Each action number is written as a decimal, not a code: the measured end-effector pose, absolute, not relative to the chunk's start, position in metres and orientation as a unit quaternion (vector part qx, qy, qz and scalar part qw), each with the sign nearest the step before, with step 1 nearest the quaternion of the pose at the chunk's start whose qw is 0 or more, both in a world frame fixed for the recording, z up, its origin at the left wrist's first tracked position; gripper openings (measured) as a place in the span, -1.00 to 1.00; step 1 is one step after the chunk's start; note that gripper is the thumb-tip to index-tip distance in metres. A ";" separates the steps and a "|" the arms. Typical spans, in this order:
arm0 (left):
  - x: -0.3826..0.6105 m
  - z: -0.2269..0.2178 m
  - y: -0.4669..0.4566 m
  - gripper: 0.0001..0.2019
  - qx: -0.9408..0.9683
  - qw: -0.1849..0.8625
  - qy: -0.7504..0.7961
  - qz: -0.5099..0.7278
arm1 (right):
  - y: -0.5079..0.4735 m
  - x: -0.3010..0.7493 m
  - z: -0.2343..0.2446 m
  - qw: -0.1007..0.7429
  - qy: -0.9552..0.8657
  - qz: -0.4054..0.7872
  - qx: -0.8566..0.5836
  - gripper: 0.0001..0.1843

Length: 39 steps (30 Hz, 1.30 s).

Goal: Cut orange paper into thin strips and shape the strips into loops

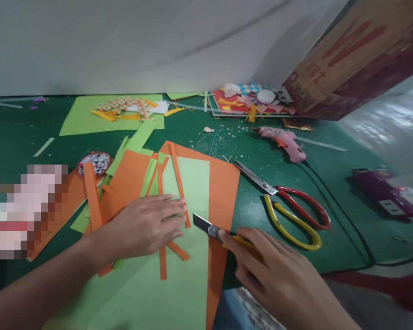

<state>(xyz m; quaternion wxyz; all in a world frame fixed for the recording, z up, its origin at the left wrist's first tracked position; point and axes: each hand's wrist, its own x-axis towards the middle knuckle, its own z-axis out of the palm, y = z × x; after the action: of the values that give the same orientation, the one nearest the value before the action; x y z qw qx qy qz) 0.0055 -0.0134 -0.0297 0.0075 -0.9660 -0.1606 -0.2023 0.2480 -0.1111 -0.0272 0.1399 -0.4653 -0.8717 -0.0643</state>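
My right hand (265, 256) is closed around a yellow utility knife (211, 229), its blade out and pointing up and left above the paper. My left hand (151, 224) lies flat, fingers stretched, over orange paper strips (162, 261) and a green paper sheet (179, 293). Beneath the green sheet, an orange paper sheet (223, 201) shows along the right and top. More green strips (151, 176) and orange pieces lie in a loose heap by my left wrist. The blade's tip sits just right of my left fingertips, apart from them.
Scissors (271, 188) with red and yellow handles lie right of the paper. Beyond them are a pink glue gun (285, 142) with a black cord and a purple device (388, 190). Woven paper crafts (124, 107) lie at the back. A large paper bag (351, 59) stands at back right.
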 end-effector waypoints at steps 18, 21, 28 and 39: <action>0.014 -0.034 -0.015 -0.81 -0.943 0.016 -0.198 -0.266 | -0.111 0.252 -0.025 0.160 -0.882 -0.019 -0.443 -0.62; 0.015 -0.033 -0.016 -0.81 -0.943 0.030 -0.193 -0.271 | -0.107 0.249 -0.026 0.152 -0.882 -0.030 -0.444 -0.62; 0.014 -0.034 -0.018 -0.79 -0.946 0.022 -0.206 -0.251 | -0.105 0.246 -0.028 0.150 -0.882 -0.023 -0.447 -0.63; 0.014 -0.031 -0.018 -0.76 -0.953 0.010 -0.201 -0.227 | -0.104 0.241 -0.026 0.154 -0.878 -0.038 -0.452 -0.62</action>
<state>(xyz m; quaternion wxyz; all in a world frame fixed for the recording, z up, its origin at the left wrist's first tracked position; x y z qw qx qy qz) 0.0141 -0.0180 -0.0306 0.0101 -0.9529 -0.2008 -0.2271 0.2414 -0.1044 -0.0262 0.1538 -0.4517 -0.8780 -0.0376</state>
